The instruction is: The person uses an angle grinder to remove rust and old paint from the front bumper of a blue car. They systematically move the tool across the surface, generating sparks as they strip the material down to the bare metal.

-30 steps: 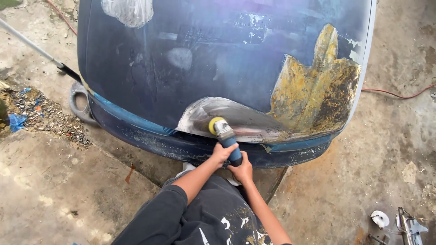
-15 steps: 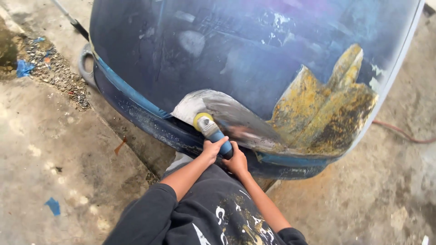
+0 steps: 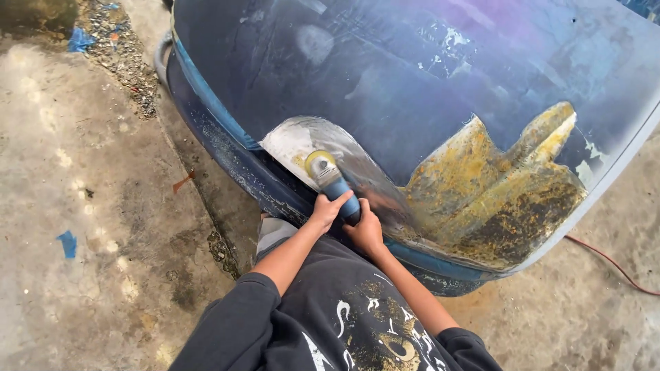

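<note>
A blue hand sander (image 3: 335,183) with a yellow round pad (image 3: 320,163) rests on a dark blue car hood (image 3: 412,89). Both hands hold its blue body. My left hand (image 3: 328,211) grips it from the left, my right hand (image 3: 366,230) from the right and slightly lower. The pad sits on a patch of bare grey metal (image 3: 302,141) near the hood's front edge. To the right of that patch spreads a large yellow-brown rusty area (image 3: 495,199).
The hood's blue front edge (image 3: 213,110) runs diagonally above a dark bumper (image 3: 227,165). Stained concrete floor (image 3: 89,227) lies to the left, with debris (image 3: 127,55) at the top left. A red cable (image 3: 612,264) trails over the floor at the right.
The view has swung so the hood sits further right and tilted. The sander stays in both hands on the bare metal patch, near the same spot.
</note>
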